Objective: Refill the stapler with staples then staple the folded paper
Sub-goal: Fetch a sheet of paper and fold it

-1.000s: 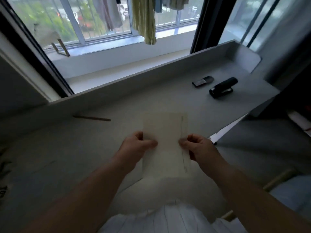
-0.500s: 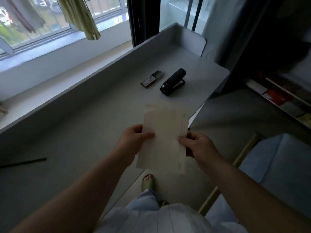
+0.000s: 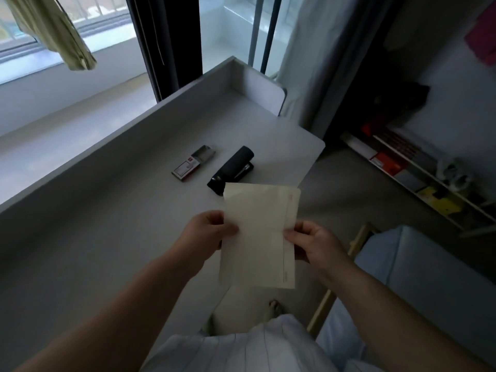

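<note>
Cream folded paper (image 3: 259, 234) held above desk (image 3: 112, 224) front edge, left hand (image 3: 206, 234) and right hand (image 3: 314, 244) fingers pinching side edges, keeping fold flat; stapler (image 3: 232, 167), staple box (image 3: 193, 166) untouched near right end, refill pending.

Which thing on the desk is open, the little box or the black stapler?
The little staple box: its tray is slid partly out. The black stapler beside it lies closed.

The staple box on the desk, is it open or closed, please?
Open: the staple box has its grey inner tray slid partly out of the sleeve. Whether it holds staples cannot be told.
</note>
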